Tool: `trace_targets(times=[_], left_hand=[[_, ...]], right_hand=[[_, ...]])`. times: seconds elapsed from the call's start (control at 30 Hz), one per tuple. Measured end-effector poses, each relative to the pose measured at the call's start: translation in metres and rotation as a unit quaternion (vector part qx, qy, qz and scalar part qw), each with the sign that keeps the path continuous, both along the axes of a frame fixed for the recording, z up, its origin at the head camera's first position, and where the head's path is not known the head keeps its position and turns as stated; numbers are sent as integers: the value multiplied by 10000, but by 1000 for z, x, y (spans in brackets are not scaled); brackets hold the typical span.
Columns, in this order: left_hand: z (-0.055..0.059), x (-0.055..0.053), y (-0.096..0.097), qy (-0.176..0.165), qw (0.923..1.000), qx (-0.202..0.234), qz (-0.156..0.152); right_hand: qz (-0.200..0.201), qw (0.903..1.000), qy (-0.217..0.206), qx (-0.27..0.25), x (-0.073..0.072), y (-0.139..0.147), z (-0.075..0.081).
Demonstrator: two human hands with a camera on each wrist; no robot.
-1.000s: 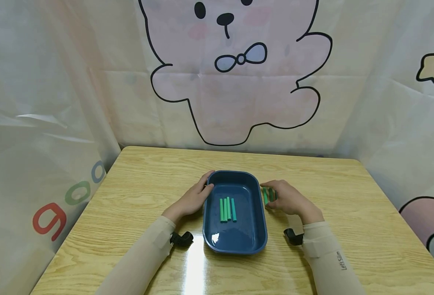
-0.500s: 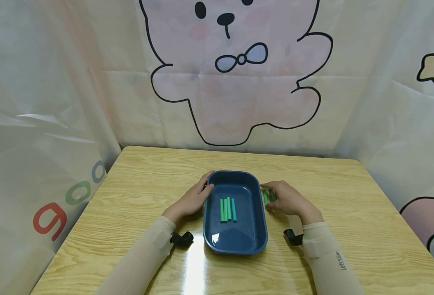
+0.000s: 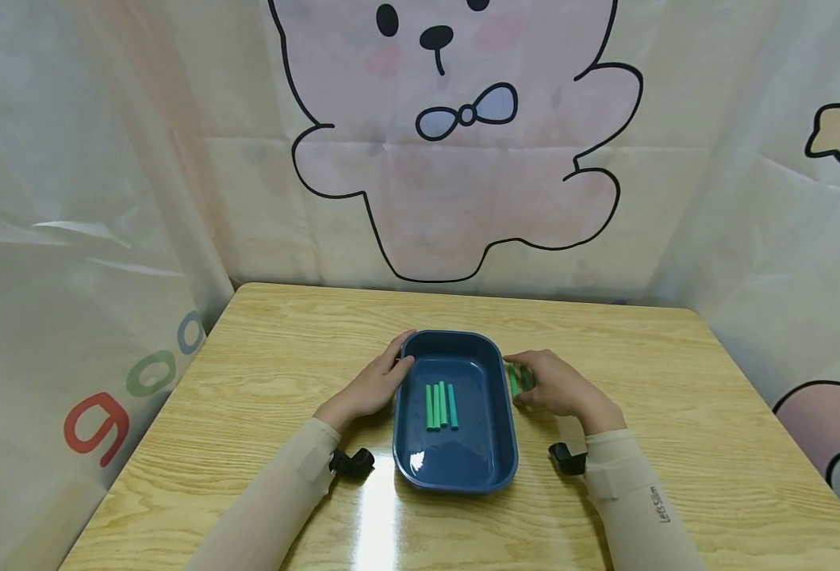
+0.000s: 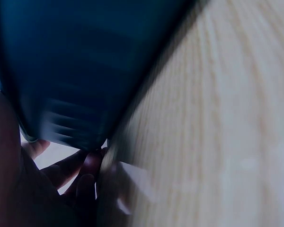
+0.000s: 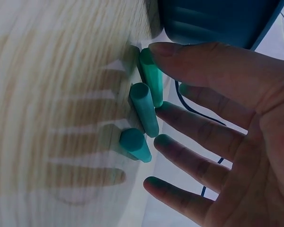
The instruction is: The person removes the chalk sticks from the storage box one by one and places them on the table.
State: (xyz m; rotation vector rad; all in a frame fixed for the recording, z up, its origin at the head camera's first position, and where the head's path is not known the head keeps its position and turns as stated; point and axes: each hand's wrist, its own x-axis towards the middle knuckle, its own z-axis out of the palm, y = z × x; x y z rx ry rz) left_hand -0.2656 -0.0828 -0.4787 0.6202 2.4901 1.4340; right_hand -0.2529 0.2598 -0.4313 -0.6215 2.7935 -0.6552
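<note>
In the head view, a deep blue rectangular tray stands before me with several green sticks lying side by side in it. At its left side my left hand grips the wall, thumb over the rim and fingers outside. My right hand lies just right of the tray, around more sticks on the table. The right wrist view shows a bright green stick under the thumb tip and two teal sticks in a row below it. The fingers there are spread and nearly straight.
Under everything is a light wood-grain table. A printed curtain hangs behind its far edge and along both sides. Black wrist mounts stick out near the tray from both sleeves. The left wrist view is dark and blurred.
</note>
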Motion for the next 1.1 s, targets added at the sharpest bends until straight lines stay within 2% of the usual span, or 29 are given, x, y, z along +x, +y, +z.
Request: trace_targets(times=[0.2, 1.1], left_hand=[[0, 0, 0, -11, 10000, -19, -2], [-3, 2, -2, -36, 10000, 37, -50]], right_hand=[[62, 9999, 92, -71, 1, 0, 0], [14, 9985, 520, -175, 14, -4, 17]])
